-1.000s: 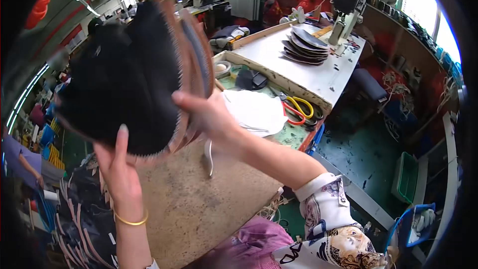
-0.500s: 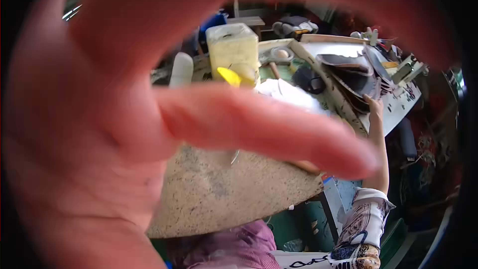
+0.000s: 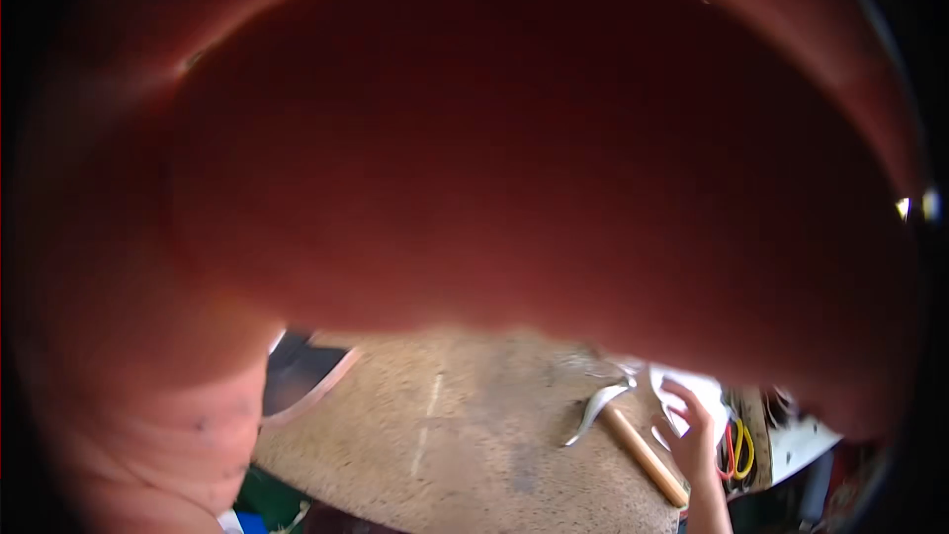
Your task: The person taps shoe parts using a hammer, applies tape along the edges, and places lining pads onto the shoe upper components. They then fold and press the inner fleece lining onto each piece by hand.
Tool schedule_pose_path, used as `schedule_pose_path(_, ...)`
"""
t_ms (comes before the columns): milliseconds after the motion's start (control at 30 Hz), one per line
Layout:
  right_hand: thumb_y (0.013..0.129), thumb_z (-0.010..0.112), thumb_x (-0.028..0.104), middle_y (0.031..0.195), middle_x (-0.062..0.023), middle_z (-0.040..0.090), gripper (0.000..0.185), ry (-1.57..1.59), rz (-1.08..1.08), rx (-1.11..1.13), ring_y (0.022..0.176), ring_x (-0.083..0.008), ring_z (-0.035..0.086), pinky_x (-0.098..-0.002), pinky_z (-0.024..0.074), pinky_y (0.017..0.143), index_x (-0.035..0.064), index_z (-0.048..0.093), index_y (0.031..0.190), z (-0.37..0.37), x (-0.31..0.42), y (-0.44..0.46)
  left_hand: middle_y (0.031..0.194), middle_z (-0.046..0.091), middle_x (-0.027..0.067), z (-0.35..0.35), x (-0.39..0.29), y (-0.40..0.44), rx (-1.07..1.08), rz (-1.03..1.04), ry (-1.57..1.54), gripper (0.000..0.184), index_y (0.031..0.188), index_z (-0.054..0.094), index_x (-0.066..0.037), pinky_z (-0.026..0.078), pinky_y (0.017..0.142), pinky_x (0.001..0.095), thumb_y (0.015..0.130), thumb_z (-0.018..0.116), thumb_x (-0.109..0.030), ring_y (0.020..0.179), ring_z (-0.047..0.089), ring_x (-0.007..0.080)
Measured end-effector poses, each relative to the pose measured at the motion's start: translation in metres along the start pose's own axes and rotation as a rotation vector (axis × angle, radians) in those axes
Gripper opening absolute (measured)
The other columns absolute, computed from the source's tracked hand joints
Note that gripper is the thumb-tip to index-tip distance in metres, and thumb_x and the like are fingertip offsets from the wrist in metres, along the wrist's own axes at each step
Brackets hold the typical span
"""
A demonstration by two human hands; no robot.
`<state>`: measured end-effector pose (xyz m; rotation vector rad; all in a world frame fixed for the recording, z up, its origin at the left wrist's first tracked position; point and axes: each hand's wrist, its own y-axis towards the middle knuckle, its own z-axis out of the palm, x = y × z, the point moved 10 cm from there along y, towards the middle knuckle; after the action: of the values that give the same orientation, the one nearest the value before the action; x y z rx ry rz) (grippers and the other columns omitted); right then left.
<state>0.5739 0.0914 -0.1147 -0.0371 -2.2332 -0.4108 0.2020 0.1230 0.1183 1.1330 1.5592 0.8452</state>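
Observation:
My left hand (image 3: 534,267) is right up against the camera, blurred and dark. One finger stretches across most of the view and hides the upper scene; nothing shows in its grasp. At the lower right, my right hand (image 3: 696,425) is raised over the table with its fingers apart. It is beside a white sheet (image 3: 682,391); whether it touches the sheet I cannot tell. Just left of this hand lie a wooden handle (image 3: 645,457) and a curved silver metal tool (image 3: 596,409). Scissors (image 3: 743,450) with red and yellow handles lie to its right.
A speckled brown tabletop (image 3: 474,435) fills the lower middle. On its left side is a dark flat piece (image 3: 301,373) with a pinkish-brown edge, partly hidden by my left hand. A white board (image 3: 803,450) with dark bits is at the far right.
My left hand has moved closer over the lens and covers more. My right hand has let go of the dark flat pieces at the right and come over the table. The view has tilted down.

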Motion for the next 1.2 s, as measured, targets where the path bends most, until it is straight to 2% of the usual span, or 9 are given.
schedule_pose_path(167, 0.088, 0.060, 0.009, 0.113, -0.0117, 0.061, 0.024, 0.266, 0.026, 0.321, 0.103, -0.0192, 0.058, -0.0334, 0.0479, 0.087, -0.0029, 0.059, 0.108, 0.085, 0.098, -0.020, 0.128, 0.045, 0.0251, -0.068, -0.017, -0.019, 0.001, -0.210, 0.103, 0.050, 0.128, 0.042, 0.001, 0.053, 0.082, 0.0342, 0.083, 0.059, -0.012, 0.101, 0.059, 0.0268)
schedule_pose_path(300, 0.097, 0.043, 0.035, 0.118, -0.0197, 0.056, 0.045, 1.066, 0.035, 0.917, 0.108, -0.0263, 0.056, -0.0374, 0.0459, 0.091, -0.0046, 0.053, 0.116, 0.158, 0.241, -0.061, 0.127, 0.046, 0.0249, -0.079, -0.028, -0.006, 0.122, -0.248, 0.104, 0.047, 0.126, 0.045, 0.001, 0.053, 0.083, 0.0346, 0.082, 0.058, -0.009, 0.101, 0.059, 0.0271)
schedule_pose_path(400, 0.098, 0.029, 0.046, 0.130, -0.0219, 0.046, 0.059, 1.439, 0.053, 1.348, 0.118, -0.0294, 0.047, -0.0400, 0.0381, 0.099, -0.0040, 0.045, 0.124, 0.178, 0.339, -0.083, 0.110, 0.062, 0.0138, -0.080, 0.075, -0.076, 0.357, -0.394, 0.444, 0.027, 0.112, 0.059, 0.000, 0.048, 0.087, 0.0337, 0.085, 0.059, -0.004, 0.100, 0.060, 0.0258)
schedule_pose_path(467, 0.098, 0.028, 0.047, 0.128, -0.0218, 0.049, 0.059, 1.585, 0.005, 1.325, 0.116, -0.0303, 0.050, -0.0411, 0.0379, 0.100, -0.0034, 0.047, 0.122, 0.203, 0.340, -0.083, 0.110, 0.060, 0.0187, -0.086, 0.136, -0.139, 0.474, -0.414, 0.640, 0.028, 0.110, 0.058, 0.003, 0.043, 0.092, 0.0373, 0.087, 0.055, -0.011, 0.103, 0.055, 0.0321)
schedule_pose_path(500, 0.094, 0.051, 0.031, 0.123, -0.0208, 0.053, 0.042, 1.566, 0.173, 1.196, 0.114, -0.0299, 0.053, -0.0408, 0.0433, 0.096, -0.0063, 0.055, 0.114, 0.201, 0.333, -0.066, 0.112, 0.059, 0.0164, -0.092, 0.158, -0.166, 0.487, -0.462, 0.703, 0.032, 0.115, 0.056, -0.001, 0.044, 0.091, 0.0390, 0.086, 0.058, -0.012, 0.104, 0.056, 0.0320)
schedule_pose_path(633, 0.075, 0.070, 0.008, 0.122, -0.0165, 0.056, 0.039, 0.019, -0.474, 0.352, 0.110, -0.0332, 0.056, -0.0406, 0.0469, 0.090, 0.0039, 0.057, 0.112, 0.165, 0.221, -0.015, 0.112, 0.052, 0.0097, -0.096, 0.203, -0.231, 0.657, -0.487, 0.916, 0.044, 0.117, 0.054, -0.002, 0.040, 0.091, 0.0373, 0.077, 0.068, -0.017, 0.107, 0.047, 0.0272)
schedule_pose_path(833, 0.072, 0.060, 0.000, 0.117, -0.0199, 0.050, 0.052, -0.710, -0.033, 0.183, 0.108, -0.0377, 0.049, -0.0432, 0.0420, 0.090, 0.0018, 0.046, 0.122, 0.093, 0.013, -0.012, 0.099, 0.049, 0.0065, -0.097, 0.210, -0.218, 0.649, -0.485, 0.779, 0.036, 0.090, 0.057, -0.007, 0.040, 0.088, 0.0365, 0.063, 0.079, -0.014, 0.098, 0.045, 0.0262)
schedule_pose_path(1000, 0.065, 0.061, -0.004, 0.082, -0.0147, 0.055, 0.052, -0.462, 0.274, 0.163, 0.072, -0.0265, 0.056, -0.0356, 0.0458, 0.066, 0.0024, 0.048, 0.116, 0.087, -0.027, 0.012, 0.097, 0.054, 0.0065, -0.097, 0.220, -0.226, 0.684, -0.477, 0.684, 0.034, 0.089, 0.055, -0.007, 0.041, 0.089, 0.0362, 0.063, 0.077, -0.009, 0.097, 0.046, 0.0280)
schedule_pose_path(1200, 0.087, 0.057, 0.012, 0.063, 0.0000, 0.053, 0.016, 0.069, 0.128, 0.181, 0.051, -0.0083, 0.045, -0.0256, 0.0354, 0.045, -0.0020, 0.061, 0.093, 0.179, 0.116, 0.072, 0.093, 0.059, 0.0055, -0.117, 0.229, -0.223, 0.574, -0.611, 0.427, 0.038, 0.098, 0.058, -0.007, 0.041, 0.089, 0.0343, 0.064, 0.075, -0.005, 0.095, 0.053, 0.0256)
